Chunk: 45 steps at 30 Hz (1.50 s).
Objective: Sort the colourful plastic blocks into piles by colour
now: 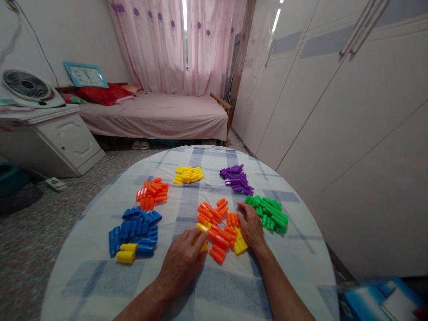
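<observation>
A pile of orange plastic tube pieces (219, 237) lies in front of me on the round table, with a few yellow pieces (240, 244) mixed in at its sides. My left hand (183, 257) rests at the pile's left edge, its fingers closed over a yellow piece (203, 246) that they partly hide. On the opposite side, my right hand (251, 225) curves beside the orange pieces, fingers bent but apart, touching the pile's edge. Close by its outer side sits a heap of green pieces (270, 214).
Around the cloth-covered table (133, 290) lie heaps of blue pieces (137, 229) with yellow ones (126, 254) in front, orange pieces (152, 194), yellow pieces (188, 174) and purple pieces (237, 179). A wardrobe (361, 169) stands right; a bed (160, 116) lies beyond.
</observation>
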Each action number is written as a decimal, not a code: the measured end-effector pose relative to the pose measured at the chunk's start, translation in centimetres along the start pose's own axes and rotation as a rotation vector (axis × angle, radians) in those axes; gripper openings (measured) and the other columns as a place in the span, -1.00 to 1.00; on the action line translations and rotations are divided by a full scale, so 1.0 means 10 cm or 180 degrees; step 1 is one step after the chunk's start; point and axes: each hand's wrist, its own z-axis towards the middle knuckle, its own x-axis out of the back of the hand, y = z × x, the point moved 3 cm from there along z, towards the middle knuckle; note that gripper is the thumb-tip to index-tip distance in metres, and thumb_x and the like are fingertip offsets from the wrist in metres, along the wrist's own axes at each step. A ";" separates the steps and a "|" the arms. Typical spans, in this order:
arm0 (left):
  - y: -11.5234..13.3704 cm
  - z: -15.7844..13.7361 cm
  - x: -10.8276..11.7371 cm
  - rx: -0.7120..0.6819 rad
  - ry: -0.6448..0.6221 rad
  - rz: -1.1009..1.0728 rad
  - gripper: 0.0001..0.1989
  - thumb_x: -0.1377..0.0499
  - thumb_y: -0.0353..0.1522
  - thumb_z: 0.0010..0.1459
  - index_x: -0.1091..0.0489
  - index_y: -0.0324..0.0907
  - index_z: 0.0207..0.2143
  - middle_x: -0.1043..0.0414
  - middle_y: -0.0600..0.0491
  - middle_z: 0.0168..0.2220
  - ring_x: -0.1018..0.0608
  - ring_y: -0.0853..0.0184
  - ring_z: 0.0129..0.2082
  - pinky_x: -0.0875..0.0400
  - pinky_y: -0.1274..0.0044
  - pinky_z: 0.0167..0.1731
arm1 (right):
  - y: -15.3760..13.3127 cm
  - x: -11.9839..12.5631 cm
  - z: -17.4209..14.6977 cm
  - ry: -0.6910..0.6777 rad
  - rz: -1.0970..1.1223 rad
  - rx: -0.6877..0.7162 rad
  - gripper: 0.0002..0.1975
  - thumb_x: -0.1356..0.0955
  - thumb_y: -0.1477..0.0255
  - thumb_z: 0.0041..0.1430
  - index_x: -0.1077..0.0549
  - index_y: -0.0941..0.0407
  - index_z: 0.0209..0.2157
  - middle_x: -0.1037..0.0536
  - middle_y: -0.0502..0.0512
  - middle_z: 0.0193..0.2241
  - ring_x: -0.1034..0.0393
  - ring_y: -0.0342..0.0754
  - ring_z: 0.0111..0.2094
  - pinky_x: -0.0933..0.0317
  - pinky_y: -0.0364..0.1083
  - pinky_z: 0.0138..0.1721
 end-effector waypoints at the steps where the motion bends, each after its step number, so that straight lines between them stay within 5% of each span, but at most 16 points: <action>1: -0.03 -0.01 0.02 0.0010 0.0063 -0.0003 -0.67 -0.12 -0.48 0.06 -0.34 -0.14 -0.08 -0.41 -0.03 -0.13 -0.46 0.22 -0.16 -0.43 0.36 -0.18 | 0.00 0.00 0.00 -0.0010 0.0000 -0.0005 -0.67 -0.18 0.47 0.09 -0.41 0.19 -0.12 -0.48 0.19 -0.17 -0.33 0.01 -0.11 -0.20 0.03 -0.01; 7: -0.32 -0.07 0.12 0.0277 0.0171 -0.0076 -0.67 -0.12 -0.40 0.11 -0.32 -0.12 -0.04 -0.39 -0.05 -0.09 -0.45 0.21 -0.11 -0.42 0.35 -0.14 | -0.01 0.01 0.00 -0.0024 0.0001 -0.0017 -0.67 -0.18 0.46 0.10 -0.40 0.18 -0.11 -0.47 0.19 -0.17 -0.33 0.01 -0.10 -0.20 0.03 -0.01; 13: -0.28 -0.02 0.19 0.0169 -0.0257 -0.0668 -0.65 -0.11 -0.32 0.14 -0.30 -0.10 0.01 -0.39 -0.04 -0.03 -0.45 0.26 -0.05 -0.42 0.45 -0.09 | 0.00 0.01 0.00 -0.0014 0.0039 0.0001 -0.67 -0.18 0.44 0.10 -0.40 0.17 -0.12 -0.47 0.19 -0.17 -0.33 0.02 -0.11 -0.19 0.04 0.00; 18: -0.24 0.37 0.20 0.0169 -0.0279 -0.0455 -0.66 -0.01 -0.41 0.19 -0.30 -0.16 0.03 -0.34 -0.07 0.03 -0.39 0.25 0.02 -0.33 0.39 0.02 | 0.00 0.01 0.00 -0.0037 0.0037 0.0016 -0.66 -0.18 0.44 0.09 -0.40 0.18 -0.12 -0.47 0.19 -0.17 -0.33 0.02 -0.11 -0.20 0.04 0.00; 23: -0.35 0.88 0.04 -0.0140 -0.0961 -0.0016 -0.50 -0.04 -0.57 0.04 -0.27 -0.11 0.06 -0.24 -0.07 0.14 -0.30 0.18 0.11 -0.29 0.37 0.03 | 0.00 0.01 0.01 -0.0023 0.0056 0.0010 -0.68 -0.18 0.44 0.10 -0.40 0.17 -0.13 -0.48 0.18 -0.16 -0.33 0.02 -0.11 -0.19 0.05 0.00; 29: -0.53 1.09 -0.13 -0.0302 -0.1555 -0.0117 -0.73 -0.04 -0.51 0.06 -0.40 -0.12 -0.20 -0.41 -0.02 -0.16 -0.46 0.27 -0.12 -0.34 0.50 -0.15 | -0.01 0.00 0.00 0.0011 0.0045 0.0025 -0.68 -0.18 0.46 0.09 -0.41 0.17 -0.14 -0.48 0.17 -0.18 -0.33 0.01 -0.12 -0.21 0.03 -0.02; 38: -0.72 1.01 0.07 0.0285 -0.1002 0.0063 -0.73 -0.10 -0.36 0.08 -0.36 -0.07 -0.12 -0.38 0.01 -0.16 -0.47 0.28 -0.20 -0.33 0.53 -0.30 | -0.02 0.01 0.00 0.0012 0.0071 0.0037 -0.70 -0.19 0.47 0.10 -0.40 0.14 -0.14 -0.48 0.16 -0.17 -0.33 0.02 -0.11 -0.20 0.05 -0.01; 45: -1.36 1.00 0.38 0.0884 -0.0323 0.1120 -0.67 -0.05 -0.37 0.10 -0.35 -0.19 -0.06 -0.42 -0.12 -0.13 -0.43 0.12 -0.11 -0.30 0.37 -0.16 | 0.00 0.00 0.00 -0.0018 -0.0005 0.0013 -0.69 -0.18 0.46 0.11 -0.40 0.17 -0.12 -0.47 0.19 -0.18 -0.33 0.02 -0.11 -0.20 0.04 0.00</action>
